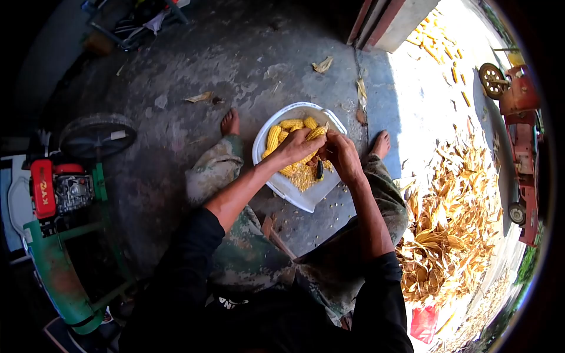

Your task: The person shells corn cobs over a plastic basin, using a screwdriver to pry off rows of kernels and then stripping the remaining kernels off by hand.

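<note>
A white basin [259, 126] stands on the floor between my feet. Yellow corn cobs [273, 139] lie in it, above loose kernels [303, 178]. Over the basin, my left hand [296, 147] is closed around a corn cob [318, 132] that points up and to the right. My right hand [344, 155] meets that cob near its pale tip, its fingers curled in and partly hidden. Just below the right fingers shows a small object with a dark handle [319, 170]; whether it is held or lies in the basin I cannot tell.
Dry husks [450, 229] form a big heap on the right, with a red bag [424, 323] below. A green machine with a red engine [59, 188] stands at left. More cobs [435, 38] lie in the sun by a door post [400, 23]. A reddish vehicle [521, 117] is at far right.
</note>
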`<state>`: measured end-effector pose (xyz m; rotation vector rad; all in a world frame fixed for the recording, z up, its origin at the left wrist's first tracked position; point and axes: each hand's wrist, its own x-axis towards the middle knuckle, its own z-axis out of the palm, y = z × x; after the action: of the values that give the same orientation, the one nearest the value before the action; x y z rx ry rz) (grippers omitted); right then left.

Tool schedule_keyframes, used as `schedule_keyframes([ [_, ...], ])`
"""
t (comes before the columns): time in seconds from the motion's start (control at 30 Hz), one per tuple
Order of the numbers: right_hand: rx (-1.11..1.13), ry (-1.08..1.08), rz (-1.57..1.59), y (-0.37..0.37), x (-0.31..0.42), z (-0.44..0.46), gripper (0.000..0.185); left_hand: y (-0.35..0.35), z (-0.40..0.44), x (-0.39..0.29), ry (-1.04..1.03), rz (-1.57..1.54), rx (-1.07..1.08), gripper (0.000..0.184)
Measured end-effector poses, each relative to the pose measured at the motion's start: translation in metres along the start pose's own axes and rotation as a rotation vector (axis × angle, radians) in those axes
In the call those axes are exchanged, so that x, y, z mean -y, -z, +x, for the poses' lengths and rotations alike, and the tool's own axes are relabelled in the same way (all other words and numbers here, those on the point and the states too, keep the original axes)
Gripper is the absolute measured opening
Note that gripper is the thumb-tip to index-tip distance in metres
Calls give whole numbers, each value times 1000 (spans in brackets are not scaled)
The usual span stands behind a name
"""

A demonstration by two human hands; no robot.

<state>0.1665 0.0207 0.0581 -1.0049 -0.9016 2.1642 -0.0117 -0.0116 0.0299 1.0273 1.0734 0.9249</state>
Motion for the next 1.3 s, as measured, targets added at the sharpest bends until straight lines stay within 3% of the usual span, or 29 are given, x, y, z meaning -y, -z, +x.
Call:
schedule_keyframes([
  [0.03,-1,6,-30,0,-1,1,32,1,1,4,-135,137,-55,36],
  [0.27,-23,61,-238,-7,2,2,30,-5,0,4,-94,253,-176,34],
  [0.43,-62,70,-186,-9,-7,3,31,-4,0,1,-55,434,-213,34],
  [0.57,-149,28,-103,-6,-10,6,29,-5,0,3,-89,368,-151,32],
  [0.63,-106,23,-94,-3,-8,7,29,-9,-5,-11,-53,-44,-33,31],
  [0.67,-63,21,-85,-2,-7,7,28,-8,-8,-18,-51,-45,-33,31],
  [0.73,-51,35,-144,0,-5,6,29,-4,-11,-27,143,-163,67,27],
  [0.83,-28,68,-248,0,-2,4,29,1,-9,-29,145,-233,145,29],
  [1.07,48,201,-379,8,-13,10,29,-4,-7,0,-26,13,-51,38],
  [1.3,-17,161,-324,4,-17,9,29,-6,-7,1,-86,136,-89,40],
])
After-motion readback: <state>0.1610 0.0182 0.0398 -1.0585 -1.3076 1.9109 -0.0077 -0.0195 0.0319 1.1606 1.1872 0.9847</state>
